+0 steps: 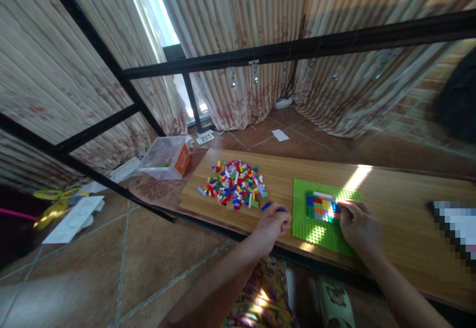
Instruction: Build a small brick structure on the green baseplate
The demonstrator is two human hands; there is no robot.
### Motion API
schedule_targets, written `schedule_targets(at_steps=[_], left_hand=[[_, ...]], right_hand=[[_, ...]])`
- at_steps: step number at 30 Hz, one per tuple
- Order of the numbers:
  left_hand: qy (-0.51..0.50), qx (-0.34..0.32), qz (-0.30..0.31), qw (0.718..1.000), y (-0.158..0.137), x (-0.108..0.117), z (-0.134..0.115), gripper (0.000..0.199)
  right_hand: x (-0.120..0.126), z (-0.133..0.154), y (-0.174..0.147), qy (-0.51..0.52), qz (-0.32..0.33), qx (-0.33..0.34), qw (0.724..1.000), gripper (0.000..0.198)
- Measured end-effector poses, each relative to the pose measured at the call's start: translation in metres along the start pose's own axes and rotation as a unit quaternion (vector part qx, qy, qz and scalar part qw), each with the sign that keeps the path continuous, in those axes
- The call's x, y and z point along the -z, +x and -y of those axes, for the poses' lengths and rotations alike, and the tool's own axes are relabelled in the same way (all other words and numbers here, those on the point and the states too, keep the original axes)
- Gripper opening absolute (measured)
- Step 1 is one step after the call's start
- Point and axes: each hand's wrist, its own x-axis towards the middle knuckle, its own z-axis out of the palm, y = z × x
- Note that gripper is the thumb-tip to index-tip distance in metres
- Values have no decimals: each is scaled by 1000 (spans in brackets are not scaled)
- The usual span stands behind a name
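Note:
My left hand (274, 223) is closed around a blue brick (281, 210) near the front edge of the table, just left of the green baseplate (303, 226). Another blue brick (266, 206) lies beside its knuckles. On the baseplate sits a low block of multicoloured bricks (320, 207), roughly rectangular. The fingertips of my right hand (361, 226) are pinched together at the right end of that block; whatever is between them is hidden. A loose pile of small bricks (236, 181) in many colours is spread to the left on the tabletop.
The wooden table (401, 219) carries a dark-edged, blurred device (457, 226) at the far right. A clear plastic bin (165, 159) with an orange label stands beyond the left end. A black metal frame (223, 62) runs in front of the curtains (238, 15).

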Motion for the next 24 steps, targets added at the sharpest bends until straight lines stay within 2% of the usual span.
schedule_targets(at_steps=[4, 12, 14, 18, 21, 24], left_hand=[[13, -6, -24, 1000, 1, -2, 4, 17], [26, -27, -38, 999, 4, -3, 7, 31], [15, -28, -27, 999, 5, -2, 8, 37], [-31, 2, 37, 999, 2, 4, 11, 44], [-70, 34, 82, 994, -2, 12, 11, 40], [-99, 36, 105, 989, -9, 22, 11, 38]], right_hand=[[-1, -1, -1, -4, 6, -3, 1000, 28], [0, 0, 0, 7, 1, -8, 1000, 26], [0, 2, 0, 10, 3, -12, 1000, 27], [3, 3, 0, 27, 10, -22, 999, 31], [6, -1, 0, 72, 20, -70, 995, 34], [16, -2, 7, 115, 27, -180, 977, 36]])
